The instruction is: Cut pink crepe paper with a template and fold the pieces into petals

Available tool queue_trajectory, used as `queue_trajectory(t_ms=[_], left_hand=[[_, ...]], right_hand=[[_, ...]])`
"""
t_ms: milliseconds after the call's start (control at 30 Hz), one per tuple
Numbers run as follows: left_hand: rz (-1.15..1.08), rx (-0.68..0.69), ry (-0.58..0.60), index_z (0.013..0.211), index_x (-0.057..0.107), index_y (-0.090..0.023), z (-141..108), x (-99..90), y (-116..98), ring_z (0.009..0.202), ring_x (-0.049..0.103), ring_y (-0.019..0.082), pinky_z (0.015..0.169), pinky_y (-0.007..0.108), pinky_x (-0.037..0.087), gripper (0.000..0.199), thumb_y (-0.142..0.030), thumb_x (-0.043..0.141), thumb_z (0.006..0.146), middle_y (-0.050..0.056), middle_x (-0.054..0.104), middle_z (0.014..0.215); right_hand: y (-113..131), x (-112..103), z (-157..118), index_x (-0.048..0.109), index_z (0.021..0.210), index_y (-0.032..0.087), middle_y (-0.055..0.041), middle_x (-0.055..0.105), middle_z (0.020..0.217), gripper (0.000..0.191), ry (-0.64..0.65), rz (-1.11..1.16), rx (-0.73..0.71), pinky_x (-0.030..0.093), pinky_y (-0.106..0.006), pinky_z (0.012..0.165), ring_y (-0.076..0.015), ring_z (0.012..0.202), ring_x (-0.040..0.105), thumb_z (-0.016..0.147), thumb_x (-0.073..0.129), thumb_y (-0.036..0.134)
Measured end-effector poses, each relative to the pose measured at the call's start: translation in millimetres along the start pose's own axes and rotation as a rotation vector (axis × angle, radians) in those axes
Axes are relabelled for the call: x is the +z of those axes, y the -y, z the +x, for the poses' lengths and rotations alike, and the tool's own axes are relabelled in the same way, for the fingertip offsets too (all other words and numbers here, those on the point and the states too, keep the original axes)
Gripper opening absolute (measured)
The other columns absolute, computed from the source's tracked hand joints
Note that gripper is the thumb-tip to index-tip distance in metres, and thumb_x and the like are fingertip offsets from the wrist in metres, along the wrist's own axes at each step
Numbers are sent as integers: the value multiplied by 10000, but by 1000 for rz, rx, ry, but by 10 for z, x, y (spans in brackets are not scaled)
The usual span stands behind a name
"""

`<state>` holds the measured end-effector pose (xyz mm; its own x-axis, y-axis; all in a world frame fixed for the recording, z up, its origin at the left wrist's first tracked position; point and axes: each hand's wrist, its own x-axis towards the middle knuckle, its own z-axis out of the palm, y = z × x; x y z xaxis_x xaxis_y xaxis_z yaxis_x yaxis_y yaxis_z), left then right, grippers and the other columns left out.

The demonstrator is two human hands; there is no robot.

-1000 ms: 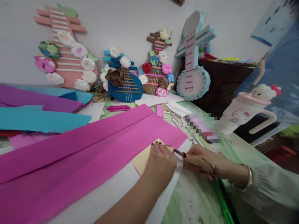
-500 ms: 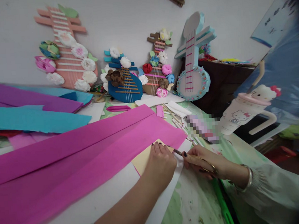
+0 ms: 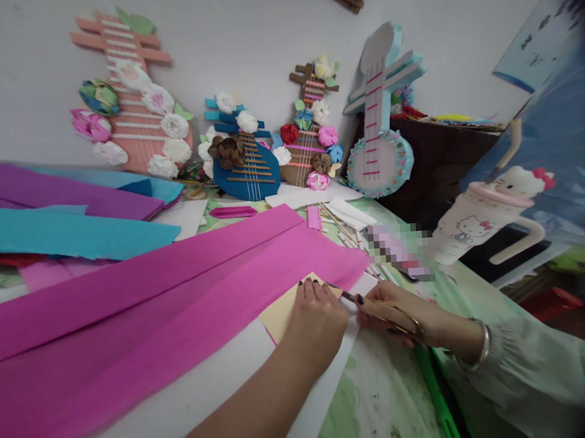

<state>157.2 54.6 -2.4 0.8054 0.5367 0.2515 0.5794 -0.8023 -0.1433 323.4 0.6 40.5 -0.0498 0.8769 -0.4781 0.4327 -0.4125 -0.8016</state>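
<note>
A square of pale yellow paper (image 3: 281,308) lies on a long sheet of magenta crepe paper (image 3: 178,300), near its right end. My left hand (image 3: 319,320) is closed over the yellow paper, its fingertips close together at the far edge, holding it against the crepe; the thumb's grip is partly hidden. In my right hand (image 3: 394,312) is a pair of scissors (image 3: 402,317) with gold-coloured handles. Their dark blades point left and meet the paper's right corner beside my left fingertips. White paper (image 3: 203,379) lies beneath the crepe.
Folded purple (image 3: 70,188) and turquoise paper (image 3: 73,227) lie at left. Decorated instrument-shaped crafts lean against the wall, including a blue one (image 3: 246,172). Thin sticks (image 3: 340,225) lie beyond the crepe. A lidded cup (image 3: 466,223) stands at right, and a green object (image 3: 440,395) near my right forearm.
The scissor handles have spread slightly in my right hand. The crepe's right edge now curves up a little beyond the blades. My left hand stays on the yellow paper.
</note>
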Motion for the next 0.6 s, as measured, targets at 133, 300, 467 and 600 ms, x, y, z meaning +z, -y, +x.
queue_trajectory(t_ms=[133,300,467,600], left_hand=[[-3,1,6,1176,578,77,-3,-2,-2,1093,601,366,898,473,501,428,-42,489,775,304,619,1117],[-20,-15,0,1172,582,73,-2,7,-3,1097,599,367,909,474,495,431,-37,496,764,305,619,1117],[-20,-20,-35,1151,596,67,-4,21,-4,1065,620,354,894,469,503,406,-30,494,771,290,639,1088],[-24,-24,-83,1136,603,65,-9,47,-9,1038,635,345,881,461,505,381,-38,498,785,281,653,1058]], right_hand=[[-45,-15,16,574,663,138,72,377,388,490,1,-3,7,189,-184,268,-62,275,336,754,593,619],[-12,3,7,573,662,139,72,377,377,480,11,-1,8,173,-184,275,-63,278,338,751,598,610],[100,60,-20,582,643,127,74,367,362,528,-40,-1,59,144,-187,278,-56,267,319,684,617,652],[160,89,-36,587,644,125,79,361,371,559,-55,-3,78,174,-187,283,-52,273,323,646,620,683]])
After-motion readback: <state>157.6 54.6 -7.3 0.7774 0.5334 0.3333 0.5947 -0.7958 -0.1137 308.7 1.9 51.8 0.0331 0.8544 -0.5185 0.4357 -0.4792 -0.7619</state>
